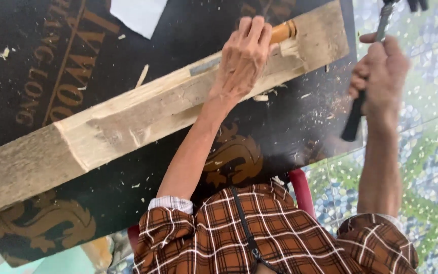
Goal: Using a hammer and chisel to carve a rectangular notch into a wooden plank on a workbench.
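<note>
A long weathered wooden plank (128, 122) lies across a black board (77, 56), with a freshly cut pale channel along its upper side. My left hand (242, 58) grips a chisel with an orange-brown wooden handle (284, 31); its metal blade (204, 66) lies flat along the cut. My right hand (381, 71) is raised to the right of the plank, closed on the black grip of a hammer (356, 116) whose metal shaft runs up to the frame's top edge. The hammer head is mostly out of view.
Wood chips and shavings (280, 94) lie scattered on the black board beside the plank. A white sheet (138, 15) rests at the board's top. A red seat edge (300, 187) shows below. Patterned floor tiles (432, 152) lie to the right.
</note>
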